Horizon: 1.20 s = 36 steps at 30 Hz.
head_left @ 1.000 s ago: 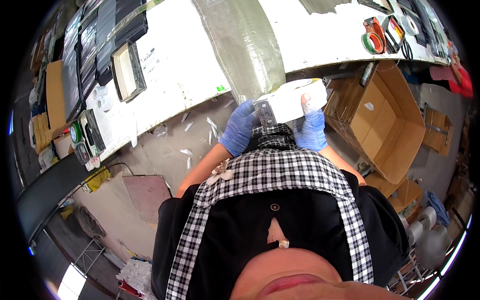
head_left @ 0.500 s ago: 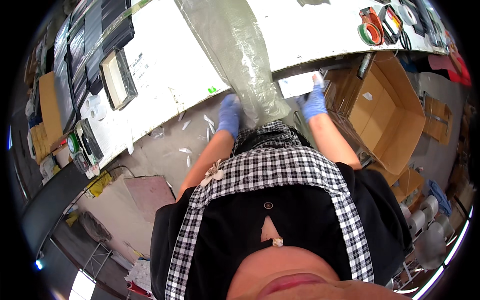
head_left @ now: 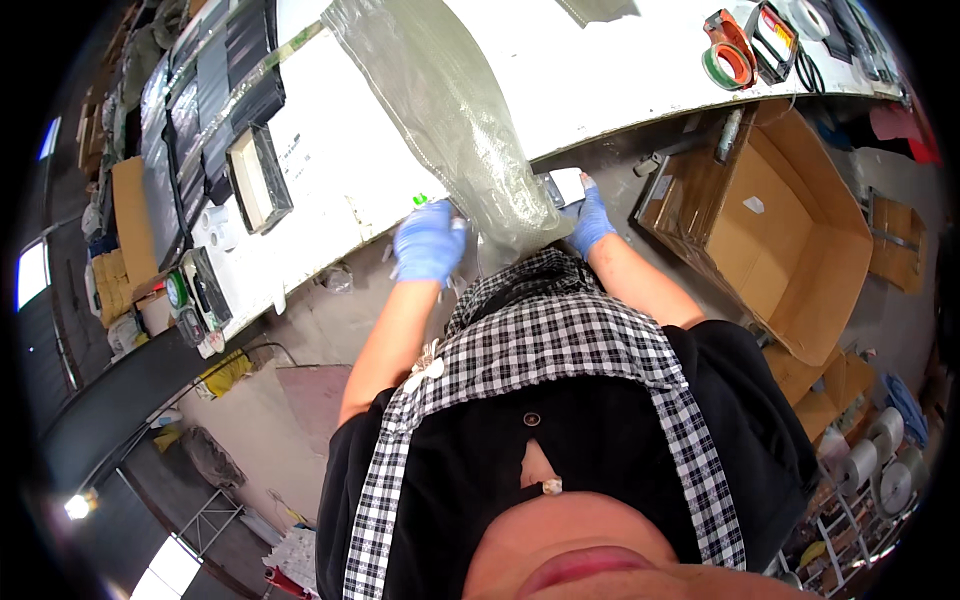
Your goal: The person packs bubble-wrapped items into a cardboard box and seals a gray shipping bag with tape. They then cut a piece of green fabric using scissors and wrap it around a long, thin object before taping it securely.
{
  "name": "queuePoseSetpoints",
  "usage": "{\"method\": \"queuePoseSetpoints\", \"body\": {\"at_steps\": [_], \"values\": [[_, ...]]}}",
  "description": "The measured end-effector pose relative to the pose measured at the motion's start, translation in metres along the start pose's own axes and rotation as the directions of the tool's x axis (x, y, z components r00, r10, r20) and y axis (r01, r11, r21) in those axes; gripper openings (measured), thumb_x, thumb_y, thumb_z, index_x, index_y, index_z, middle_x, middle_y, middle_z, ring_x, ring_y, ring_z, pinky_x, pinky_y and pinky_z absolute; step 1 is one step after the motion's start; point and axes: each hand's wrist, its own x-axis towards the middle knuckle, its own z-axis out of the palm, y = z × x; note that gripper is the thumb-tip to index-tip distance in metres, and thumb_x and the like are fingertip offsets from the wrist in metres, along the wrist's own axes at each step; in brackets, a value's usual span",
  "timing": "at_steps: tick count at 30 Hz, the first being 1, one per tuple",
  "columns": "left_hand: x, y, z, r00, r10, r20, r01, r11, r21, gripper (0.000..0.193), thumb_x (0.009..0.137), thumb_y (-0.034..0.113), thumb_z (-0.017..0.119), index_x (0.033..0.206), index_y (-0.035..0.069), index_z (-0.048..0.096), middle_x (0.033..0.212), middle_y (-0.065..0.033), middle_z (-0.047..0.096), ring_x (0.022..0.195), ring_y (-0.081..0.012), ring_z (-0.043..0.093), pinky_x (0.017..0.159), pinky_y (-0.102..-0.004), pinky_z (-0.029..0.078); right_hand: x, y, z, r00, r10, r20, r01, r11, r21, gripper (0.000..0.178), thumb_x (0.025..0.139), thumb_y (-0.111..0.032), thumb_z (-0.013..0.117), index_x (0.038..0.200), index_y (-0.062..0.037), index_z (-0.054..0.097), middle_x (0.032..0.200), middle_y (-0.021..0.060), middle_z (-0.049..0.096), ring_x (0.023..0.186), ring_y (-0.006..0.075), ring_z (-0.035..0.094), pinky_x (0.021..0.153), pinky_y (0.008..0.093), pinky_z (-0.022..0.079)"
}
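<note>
A long translucent grey-green plastic bag (head_left: 480,130) lies across the white table and droops over its near edge toward my lap. My left hand (head_left: 428,245), in a blue glove, is at the table edge just left of the bag, its fingertips close to a small bright green piece (head_left: 420,200). Its fingers are curled out of sight and blurred, so any grip is unclear. To the bag's right, my blue-gloved right hand (head_left: 592,225) is closed on a white flat rectangular pack (head_left: 567,186), thumb at its edge. The bag's lower end touches that hand's inner side.
Orange tape dispensers (head_left: 730,62) stand at the table's far right. Below them a large open cardboard box (head_left: 790,220) fills the space right of my arm. On the left are a black-sided tray (head_left: 258,180), white rolls (head_left: 216,228) and stacked dark packages (head_left: 215,90).
My left hand has moved left and up from the bag's edge to the table edge. My right hand has shifted left with the white pack, which is now tilted and shows less of its face.
</note>
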Motion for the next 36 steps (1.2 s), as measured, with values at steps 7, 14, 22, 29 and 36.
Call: {"method": "queuePoseSetpoints", "body": {"at_steps": [7, 14, 22, 29, 36], "values": [[0.009, 0.000, -0.064, 0.450, 0.867, -0.214, -0.717, 0.494, 0.492, 0.078, 0.054, 0.029, 0.084, 0.125, 0.017, 0.054, 0.124, -0.0106, 0.055, 0.117, -0.0338, 0.050, 0.106, -0.0478, 0.036, 0.025, -0.003, -0.023, 0.989, 0.023, 0.145, -0.010, 0.996, -0.085, 0.051, 0.091, -0.049, 0.053, 0.127, -0.0114, 0.053, 0.129, 0.0118, 0.056, 0.114, 0.0335, 0.054, 0.099, 0.0495, 0.043], [0.072, 0.052, -0.072, 0.658, 0.723, -0.210, -0.593, 0.669, 0.449, 0.079, 0.056, 0.037, 0.082, 0.128, 0.018, 0.053, 0.114, -0.0087, 0.061, 0.108, -0.0273, 0.058, 0.100, -0.0409, 0.043, 0.053, -0.027, -0.008, 0.945, -0.102, 0.310, 0.249, 0.839, -0.483, 0.058, 0.098, -0.051, 0.034, 0.129, -0.0051, 0.050, 0.127, 0.0136, 0.055, 0.114, 0.0279, 0.053, 0.100, 0.0417, 0.042], [0.126, 0.136, -0.112, 0.830, 0.555, -0.062, -0.480, 0.767, 0.426, 0.075, 0.062, 0.040, 0.081, 0.126, 0.012, 0.053, 0.111, -0.0124, 0.061, 0.104, -0.0308, 0.059, 0.091, -0.0394, 0.048, -0.180, -0.019, 0.067, 0.757, -0.074, 0.649, 0.535, 0.641, -0.551, 0.055, 0.085, -0.014, 0.067, 0.134, -0.0017, 0.045, 0.112, 0.0115, 0.064, 0.100, 0.0186, 0.061, 0.090, 0.0333, 0.049], [0.128, 0.176, -0.099, 0.151, 0.982, -0.116, -0.867, 0.188, 0.461, 0.062, 0.062, 0.022, 0.074, 0.120, 0.006, 0.055, 0.109, -0.0134, 0.060, 0.099, -0.0309, 0.057, 0.089, -0.0424, 0.046, -0.146, -0.227, 0.159, 0.580, -0.555, 0.596, 0.751, 0.647, -0.129, 0.072, 0.092, -0.056, 0.044, 0.130, 0.0048, 0.045, 0.119, 0.0217, 0.060, 0.108, 0.0294, 0.061, 0.093, 0.0438, 0.050], [0.135, 0.218, -0.137, 0.592, 0.784, 0.185, -0.762, 0.471, 0.444, 0.074, 0.056, 0.033, 0.081, 0.121, 0.009, 0.056, 0.108, -0.0115, 0.062, 0.102, -0.0281, 0.059, 0.090, -0.0385, 0.048, -0.068, -0.067, 0.012, 0.976, -0.099, 0.192, 0.134, 0.975, -0.176, 0.069, 0.091, -0.059, 0.048, 0.133, -0.0048, 0.046, 0.119, 0.0155, 0.060, 0.104, 0.0314, 0.060, 0.098, 0.0431, 0.044]]}}
